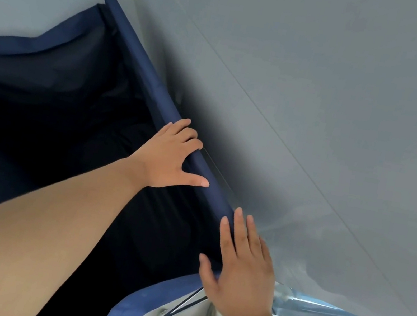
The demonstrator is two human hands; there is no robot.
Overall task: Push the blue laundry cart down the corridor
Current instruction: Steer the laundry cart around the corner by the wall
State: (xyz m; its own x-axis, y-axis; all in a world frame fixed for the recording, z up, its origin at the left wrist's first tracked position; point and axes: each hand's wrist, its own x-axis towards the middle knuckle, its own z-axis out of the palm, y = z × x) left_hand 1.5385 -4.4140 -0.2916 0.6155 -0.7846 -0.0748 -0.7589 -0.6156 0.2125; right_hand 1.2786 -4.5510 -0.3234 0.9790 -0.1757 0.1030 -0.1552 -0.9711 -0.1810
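1. Nearest, the right hand (240, 269) hovers over the padded blue tubular rail (145, 68), fingers straight and apart, likely ready to push; contact is unclear.
2. Just beyond it, the left hand (172, 151) curls over that rail, probably to steer.
3. The dark blue fabric laundry cart (43, 106) extends left of both hands, beside a pale grey wall (311, 92).

The blue laundry cart (142, 62) runs off the left edge, its dark inside unreadable.

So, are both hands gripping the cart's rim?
No, only the left hand curls over the cart rim; the right hand is open, held flat.
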